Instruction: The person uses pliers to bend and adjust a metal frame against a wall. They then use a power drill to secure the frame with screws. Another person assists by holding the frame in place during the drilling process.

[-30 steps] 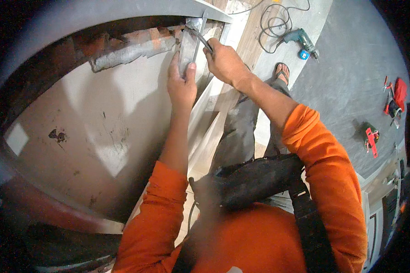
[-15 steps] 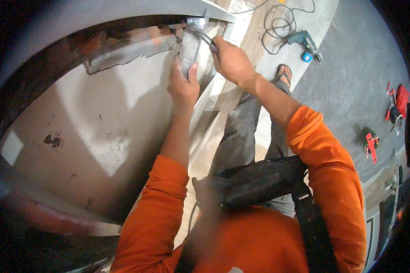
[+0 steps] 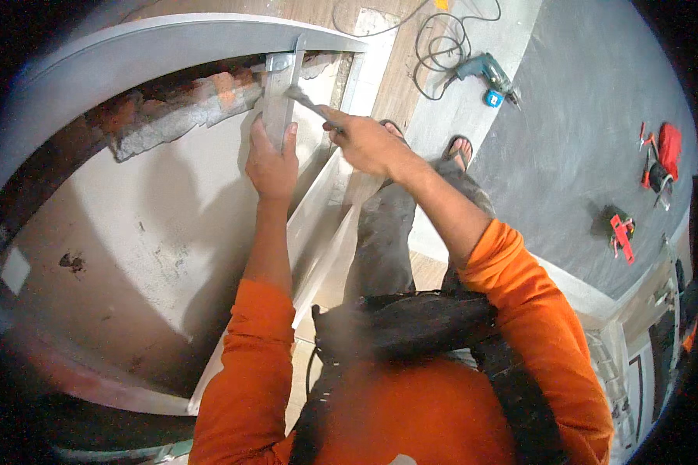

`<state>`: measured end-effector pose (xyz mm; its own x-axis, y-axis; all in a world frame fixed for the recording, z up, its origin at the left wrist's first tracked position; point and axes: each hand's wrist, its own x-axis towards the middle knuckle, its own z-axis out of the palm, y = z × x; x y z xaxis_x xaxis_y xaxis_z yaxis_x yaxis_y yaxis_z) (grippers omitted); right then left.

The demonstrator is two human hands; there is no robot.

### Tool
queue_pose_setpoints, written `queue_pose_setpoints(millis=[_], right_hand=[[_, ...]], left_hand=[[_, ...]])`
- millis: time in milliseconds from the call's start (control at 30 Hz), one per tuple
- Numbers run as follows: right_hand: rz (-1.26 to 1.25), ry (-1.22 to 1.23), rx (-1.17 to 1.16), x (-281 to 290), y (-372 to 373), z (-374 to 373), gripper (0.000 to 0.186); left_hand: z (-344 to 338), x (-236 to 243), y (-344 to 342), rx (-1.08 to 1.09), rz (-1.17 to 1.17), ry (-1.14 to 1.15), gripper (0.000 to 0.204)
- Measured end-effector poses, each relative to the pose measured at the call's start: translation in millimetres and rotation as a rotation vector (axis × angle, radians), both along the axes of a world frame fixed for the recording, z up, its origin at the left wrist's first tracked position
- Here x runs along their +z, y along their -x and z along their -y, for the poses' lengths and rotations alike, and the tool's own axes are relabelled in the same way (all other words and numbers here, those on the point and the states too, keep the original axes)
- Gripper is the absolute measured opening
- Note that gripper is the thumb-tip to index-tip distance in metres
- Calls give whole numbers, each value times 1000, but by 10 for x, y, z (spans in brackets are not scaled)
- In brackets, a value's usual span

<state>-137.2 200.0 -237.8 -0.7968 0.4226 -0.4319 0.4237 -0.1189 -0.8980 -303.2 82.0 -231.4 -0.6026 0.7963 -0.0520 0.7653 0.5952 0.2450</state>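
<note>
In the upper middle, my left hand point(image 3: 273, 161) is closed around the lower part of a short light-grey metal channel point(image 3: 280, 97). The channel's upper end meets the inner edge of a curved grey metal track point(image 3: 171, 43). My right hand point(image 3: 367, 144) grips a slim dark metal hand tool point(image 3: 316, 106). Its blurred head is beside the channel, just above my left fingers; whether they touch I cannot tell, nor the tool's exact kind. Behind the channel runs a rough broken masonry edge point(image 3: 159, 124) above a pale, stained panel point(image 3: 132, 225).
A teal power drill point(image 3: 485, 74) lies at the upper right with its coiled black cable point(image 3: 434, 48). Red-handled tools point(image 3: 622, 239) and a red pouch point(image 3: 669, 149) rest on the dark grey floor sheet point(image 3: 551, 155). Long pale metal strips point(image 3: 318, 252) stand beside my legs.
The view has shifted, so everything appears further left and more of the curved track shows. The tool has drawn back from the channel's top to lower down beside it. Both hands keep their grip.
</note>
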Motion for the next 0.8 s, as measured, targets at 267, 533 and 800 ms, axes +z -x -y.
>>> queue_pose_setpoints(millis=[267,533,800], right_hand=[[-390,610,81,-1128,140,-368,50],[-996,1086,286,-1624,503,-315,64],[-1250,1138,315,-1741,796,-155,51]], left_hand=[[-8,19,-110,177,104,-8,50],[40,-88,-229,173,-34,-125,50],[40,-79,-251,186,-89,-144,53]])
